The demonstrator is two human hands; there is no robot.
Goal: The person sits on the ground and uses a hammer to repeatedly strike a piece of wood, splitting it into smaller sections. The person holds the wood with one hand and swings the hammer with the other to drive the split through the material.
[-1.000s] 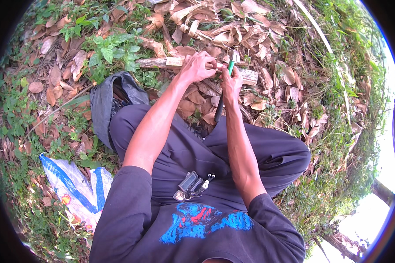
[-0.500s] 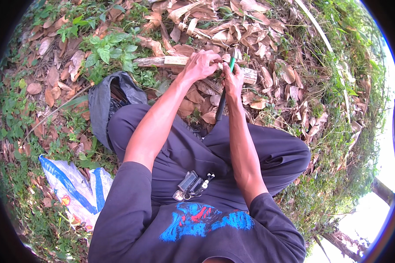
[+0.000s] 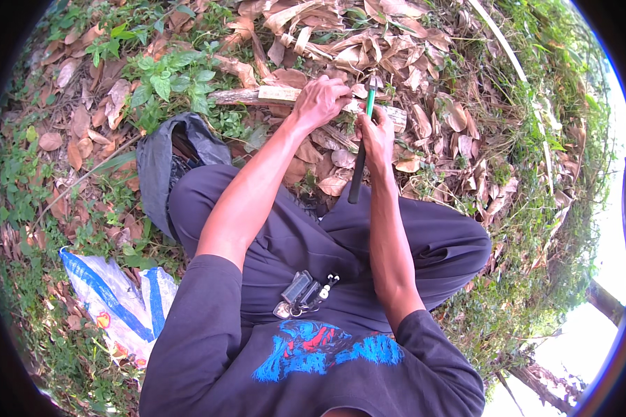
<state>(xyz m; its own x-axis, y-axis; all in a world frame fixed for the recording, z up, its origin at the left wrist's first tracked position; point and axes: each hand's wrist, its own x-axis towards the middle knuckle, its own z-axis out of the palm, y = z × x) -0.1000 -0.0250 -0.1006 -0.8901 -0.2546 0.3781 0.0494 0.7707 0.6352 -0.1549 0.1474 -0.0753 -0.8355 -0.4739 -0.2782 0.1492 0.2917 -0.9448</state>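
My right hand is closed round a hammer with a green shaft and black grip. The hammer points away from me, its head small and hard to make out against the leaves. At its left, my left hand rests over a rough wood piece on the ground, fingers bent and pressed together. Whatever those fingers hold is hidden. A paler flat strip of wood lies on the wood piece, just left of that hand.
A dark plastic bag stands open beside my left knee. Farther left and nearer lies a white and blue sack. Dry leaves and green plants surround the wood. Keys and small dark items hang at my lap.
My right hand has moved slightly right and nearer to me with the hammer, opening a gap from the left hand. My left hand stays almost in place.
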